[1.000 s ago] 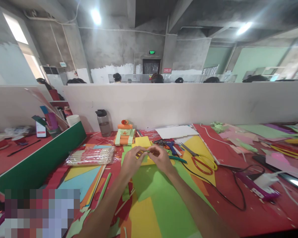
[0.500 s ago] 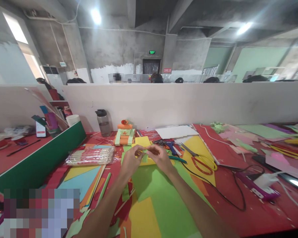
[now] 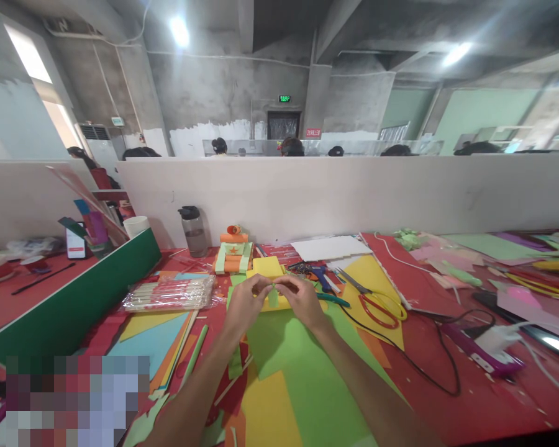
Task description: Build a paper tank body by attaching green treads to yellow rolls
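Note:
My left hand (image 3: 248, 303) and my right hand (image 3: 304, 299) meet near the middle of the table, fingertips pinched together. Between them is a small light green paper piece (image 3: 273, 298), gripped from both sides. Right behind and below the fingers is a yellow paper model (image 3: 267, 266), partly hidden by my hands. A large green paper sheet (image 3: 302, 354) lies under my forearms, partly over a yellow sheet (image 3: 270, 406). Just beyond stands an orange and green paper model (image 3: 233, 251) with a star on its front.
Right of my hands lie scissors (image 3: 375, 297), a blue glue gun (image 3: 322, 278) and a black cable (image 3: 414, 363). A purple power strip (image 3: 482, 351) is farther right. Wrapped sticks (image 3: 170, 293), a green divider (image 3: 74, 295) and a water bottle (image 3: 193, 233) stand or lie left.
My fingertips have shifted slightly, the right fingers straightening a little around the green paper piece. Both hands otherwise stay in the same place.

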Demonstrator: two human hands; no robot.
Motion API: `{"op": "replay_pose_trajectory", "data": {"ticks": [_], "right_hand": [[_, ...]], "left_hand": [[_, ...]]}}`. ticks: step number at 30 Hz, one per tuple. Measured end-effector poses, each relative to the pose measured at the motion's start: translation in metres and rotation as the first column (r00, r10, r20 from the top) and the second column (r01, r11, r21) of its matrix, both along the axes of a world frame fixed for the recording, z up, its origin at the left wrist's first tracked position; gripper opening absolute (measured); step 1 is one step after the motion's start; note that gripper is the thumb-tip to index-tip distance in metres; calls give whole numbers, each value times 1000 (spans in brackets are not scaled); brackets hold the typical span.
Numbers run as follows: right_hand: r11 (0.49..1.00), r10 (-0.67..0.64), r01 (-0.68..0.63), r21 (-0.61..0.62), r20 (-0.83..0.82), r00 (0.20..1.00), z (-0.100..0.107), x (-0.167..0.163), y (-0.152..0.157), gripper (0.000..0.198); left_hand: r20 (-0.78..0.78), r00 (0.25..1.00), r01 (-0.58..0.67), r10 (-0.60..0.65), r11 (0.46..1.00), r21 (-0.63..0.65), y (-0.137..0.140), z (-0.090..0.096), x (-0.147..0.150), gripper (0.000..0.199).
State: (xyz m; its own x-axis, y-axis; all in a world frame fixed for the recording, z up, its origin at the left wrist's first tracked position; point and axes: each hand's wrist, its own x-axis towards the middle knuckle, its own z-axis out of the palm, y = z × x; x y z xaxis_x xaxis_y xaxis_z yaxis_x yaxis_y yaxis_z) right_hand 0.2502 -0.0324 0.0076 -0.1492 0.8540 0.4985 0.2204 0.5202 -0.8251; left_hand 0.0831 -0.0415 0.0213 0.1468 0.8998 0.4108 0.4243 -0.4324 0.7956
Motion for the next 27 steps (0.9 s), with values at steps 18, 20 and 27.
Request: {"op": "replay_pose_trajectory", "data": {"ticks": [18,20,27], "right_hand": [[1000,-31,31,-4,13,999,-3,-1,0,19],[1000,-21,21,-21,17,1000,-4,-1,2,19],[1000,-1,2,-19,60,998,-5,-2,2,19]], "left_hand": [[-114,993,-2,12,996,85,-2,1,0,15],[-136,991,2,12,995,99,-2,1,0,14],[-196,981,0,18,996,90,-4,3,0,10]]}}
